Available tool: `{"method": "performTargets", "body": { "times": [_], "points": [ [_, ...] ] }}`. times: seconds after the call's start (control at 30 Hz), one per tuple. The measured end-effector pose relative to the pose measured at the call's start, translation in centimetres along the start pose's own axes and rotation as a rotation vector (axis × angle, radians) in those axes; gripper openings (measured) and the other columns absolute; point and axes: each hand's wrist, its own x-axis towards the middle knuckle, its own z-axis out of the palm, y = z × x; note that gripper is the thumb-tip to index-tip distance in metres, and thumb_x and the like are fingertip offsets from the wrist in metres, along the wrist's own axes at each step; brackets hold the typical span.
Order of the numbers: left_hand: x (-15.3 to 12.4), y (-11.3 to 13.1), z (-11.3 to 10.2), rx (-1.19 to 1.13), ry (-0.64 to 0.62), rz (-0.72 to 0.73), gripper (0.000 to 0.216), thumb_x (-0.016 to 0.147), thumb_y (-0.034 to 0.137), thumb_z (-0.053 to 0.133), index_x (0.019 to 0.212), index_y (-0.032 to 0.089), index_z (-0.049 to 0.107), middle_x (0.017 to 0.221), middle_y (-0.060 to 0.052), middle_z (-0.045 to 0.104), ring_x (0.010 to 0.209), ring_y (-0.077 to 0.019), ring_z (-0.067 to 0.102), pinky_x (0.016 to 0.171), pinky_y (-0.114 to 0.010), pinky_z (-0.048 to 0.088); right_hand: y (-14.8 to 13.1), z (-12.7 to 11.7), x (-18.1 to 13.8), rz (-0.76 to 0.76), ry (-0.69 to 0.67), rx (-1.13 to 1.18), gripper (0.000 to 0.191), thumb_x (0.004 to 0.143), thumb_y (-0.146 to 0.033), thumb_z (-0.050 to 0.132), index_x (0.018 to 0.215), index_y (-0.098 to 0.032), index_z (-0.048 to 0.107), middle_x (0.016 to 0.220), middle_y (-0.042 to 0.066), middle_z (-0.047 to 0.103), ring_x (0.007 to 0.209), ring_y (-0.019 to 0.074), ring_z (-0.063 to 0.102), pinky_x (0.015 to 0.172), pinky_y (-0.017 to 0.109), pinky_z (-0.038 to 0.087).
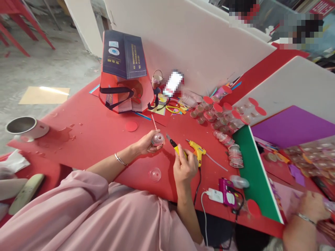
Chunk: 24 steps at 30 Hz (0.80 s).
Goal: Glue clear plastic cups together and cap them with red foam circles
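Note:
My left hand (149, 143) is closed around a small clear plastic dome lid (158, 139) with a hole in its top. A thin pale stick (154, 122) rises just behind that lid; whether the hand holds it too I cannot tell. In my right hand (185, 165) is a yellow and black utility knife (173, 143), its blade out and pointing toward the lid, a small gap apart. Another clear dome lid (155, 174) lies on the red table between my forearms. To the right of the knife rests a yellow glue gun (197, 150) with a clear glue stick in its back.
A dark blue and red bag (124, 55) stands at the back, near a phone (173, 83) and scissors (174, 107). Several clear cups with red discs (217, 107) crowd the right. A metal mug (39, 129) sits left by spilled water. A co-worker's hand (311, 207) shows beyond the green divider (258, 184).

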Motion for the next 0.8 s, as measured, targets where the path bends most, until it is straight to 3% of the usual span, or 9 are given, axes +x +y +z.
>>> {"method": "performTargets", "body": {
  "times": [0.1, 0.27, 0.4, 0.6, 0.73, 0.8],
  "points": [
    [0.00, -0.04, 0.08, 0.022, 0.016, -0.014, 0.064, 0.096, 0.064, 0.036, 0.066, 0.013, 0.062, 0.052, -0.005, 0.052, 0.032, -0.0063, 0.027, 0.030, -0.019, 0.017, -0.09, -0.23, 0.02, -0.072, -0.030, 0.050, 0.041, 0.098, -0.017, 0.064, 0.135, -0.032, 0.067, 0.107, 0.006, 0.072, 0.095, 0.0177, 0.066, 0.089, 0.034, 0.048],
    [-0.05, -0.03, 0.13, 0.021, 0.003, 0.012, 0.062, 0.097, 0.060, 0.035, 0.080, 0.011, 0.069, 0.054, -0.004, 0.053, 0.031, -0.0064, 0.027, 0.030, -0.019, 0.016, 0.02, -0.24, -0.02, 0.011, -0.007, 0.005, 0.038, 0.098, -0.016, 0.063, 0.133, -0.030, 0.068, 0.105, 0.006, 0.071, 0.089, 0.0169, 0.066, 0.084, 0.033, 0.048],
    [0.02, -0.12, -0.02, 0.013, 0.005, -0.025, 0.065, 0.096, 0.064, 0.035, 0.066, 0.013, 0.063, 0.051, -0.005, 0.051, 0.032, -0.0062, 0.026, 0.030, -0.019, 0.016, -0.24, -0.16, -0.10, -0.062, -0.030, 0.059, 0.039, 0.099, -0.017, 0.064, 0.135, -0.032, 0.067, 0.106, 0.006, 0.071, 0.094, 0.0174, 0.066, 0.087, 0.033, 0.048],
    [0.17, -0.26, -0.31, -0.020, -0.046, -0.040, 0.063, 0.096, 0.063, 0.036, 0.082, 0.011, 0.069, 0.053, -0.004, 0.054, 0.031, -0.0067, 0.024, 0.030, -0.019, 0.016, 0.11, 0.19, -0.49, 0.034, 0.002, 0.028, 0.041, 0.098, -0.017, 0.063, 0.137, -0.030, 0.067, 0.104, 0.007, 0.071, 0.092, 0.0178, 0.066, 0.085, 0.032, 0.049],
    [0.24, -0.38, -0.46, -0.045, -0.031, -0.056, 0.065, 0.094, 0.067, 0.037, 0.069, 0.013, 0.064, 0.051, -0.006, 0.054, 0.031, -0.0065, 0.026, 0.030, -0.019, 0.016, -0.08, 0.20, -0.66, -0.044, -0.033, 0.084, 0.041, 0.098, -0.019, 0.065, 0.137, -0.032, 0.067, 0.107, 0.006, 0.071, 0.097, 0.0181, 0.067, 0.089, 0.034, 0.049],
    [0.20, -0.39, -0.44, -0.050, -0.039, -0.059, 0.065, 0.095, 0.065, 0.037, 0.071, 0.012, 0.065, 0.051, -0.006, 0.054, 0.030, -0.0063, 0.025, 0.029, -0.019, 0.016, -0.27, 0.28, -0.71, -0.018, -0.034, 0.067, 0.037, 0.099, -0.020, 0.065, 0.134, -0.030, 0.068, 0.107, 0.007, 0.071, 0.096, 0.0181, 0.067, 0.088, 0.034, 0.049]
  ]
}}
